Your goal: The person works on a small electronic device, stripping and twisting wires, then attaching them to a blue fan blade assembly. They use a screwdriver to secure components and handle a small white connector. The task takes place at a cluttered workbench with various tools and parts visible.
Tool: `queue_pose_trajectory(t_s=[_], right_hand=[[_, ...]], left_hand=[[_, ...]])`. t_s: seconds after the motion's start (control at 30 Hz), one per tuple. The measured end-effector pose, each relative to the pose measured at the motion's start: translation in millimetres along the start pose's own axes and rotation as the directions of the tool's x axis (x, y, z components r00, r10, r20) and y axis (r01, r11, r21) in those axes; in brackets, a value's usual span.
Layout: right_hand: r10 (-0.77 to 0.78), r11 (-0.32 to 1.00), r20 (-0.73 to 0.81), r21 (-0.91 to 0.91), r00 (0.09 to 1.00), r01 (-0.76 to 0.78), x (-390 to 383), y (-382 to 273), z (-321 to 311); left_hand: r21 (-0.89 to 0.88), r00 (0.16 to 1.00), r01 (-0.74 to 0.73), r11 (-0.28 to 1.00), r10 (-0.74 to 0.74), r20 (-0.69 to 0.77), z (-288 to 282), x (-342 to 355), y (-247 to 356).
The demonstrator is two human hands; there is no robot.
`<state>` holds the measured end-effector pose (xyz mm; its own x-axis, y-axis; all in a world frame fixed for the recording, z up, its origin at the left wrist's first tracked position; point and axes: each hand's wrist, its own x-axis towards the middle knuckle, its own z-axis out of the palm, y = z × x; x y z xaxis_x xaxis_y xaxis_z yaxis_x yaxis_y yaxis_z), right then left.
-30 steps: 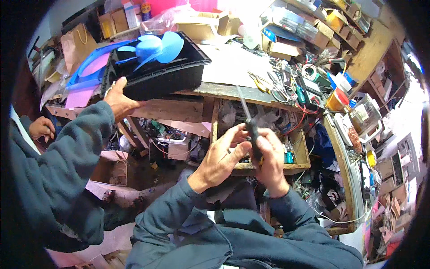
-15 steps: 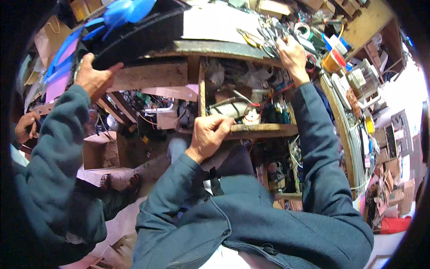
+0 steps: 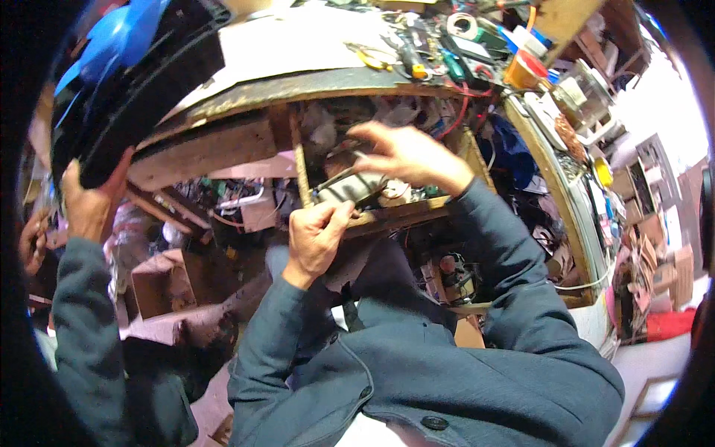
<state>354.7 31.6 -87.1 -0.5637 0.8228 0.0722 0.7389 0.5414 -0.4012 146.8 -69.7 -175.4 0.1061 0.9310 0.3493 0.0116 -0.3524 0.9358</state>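
- Your right hand (image 3: 410, 158) hangs over the drawer (image 3: 415, 214), blurred, its fingers loosely spread toward 9 o'clock; nothing shows in its grasp.
- Your left hand (image 3: 314, 240) is curled with thumb against bent forefinger at the drawer's front edge; you cannot tell whether it pinches something small.
- The pale cylinder (image 3: 350, 188) with dark bands lies in the drawer, at about 1 o'clock from your left hand and 8 o'clock from your right.
- Its long axis runs roughly from between 8 and 9 to between 2 and 3 o'clock.
- Both hands are near it: left fingertips just beside its lower side, right fingers by its upper side. Contact is unclear.
- On the worktop (image 3: 246, 95), at 12 o'clock from your right hand, lies a dark-handled tool (image 3: 410, 58); yellow pliers (image 3: 370, 59) lie toward 11.
- At 10 o'clock from your left hand, a co-worker's hand (image 3: 91, 203) supports a black box (image 3: 145, 100).
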Motion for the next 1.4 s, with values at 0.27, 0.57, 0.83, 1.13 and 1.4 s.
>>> queue_pose_trajectory(t_s=[0.27, 0.57, 0.83, 1.13, 1.4], right_hand=[[0.013, 0.990, -0.018, 0.143, 1.000, -0.010, -6.7, 24.8, 48.9], [0.164, 0.895, -0.251, 0.445, 0.954, -0.037, -21.7, 48.1, -42.7], [0.514, 0.538, -0.498, 0.822, 0.698, 0.190, -20.8, 143.6, -173.5], [0.324, 0.926, -0.789, 0.153, 0.522, -0.344, 15.0, 289.2, -222.9], [0.295, 0.851, -0.746, 0.490, 0.597, 0.191, 23.1, 40.8, -74.5]], left_hand=[[0.057, 0.995, 0.088, 0.994, -0.091, 0.045, 2.6, 6.7, 4.9], [0.087, 0.980, 0.140, 0.986, -0.151, 0.130, -2.1, 16.5, 12.9], [-0.003, 0.984, 0.160, 0.987, -0.159, 0.075, 0.7, 17.8, 4.3], [-0.102, 0.986, 0.139, 0.985, -0.128, 0.110, 7.2, 24.5, 3.1], [-0.745, 0.985, 0.109, 0.658, -0.175, -0.011, -13.1, 21.6, -18.8]])
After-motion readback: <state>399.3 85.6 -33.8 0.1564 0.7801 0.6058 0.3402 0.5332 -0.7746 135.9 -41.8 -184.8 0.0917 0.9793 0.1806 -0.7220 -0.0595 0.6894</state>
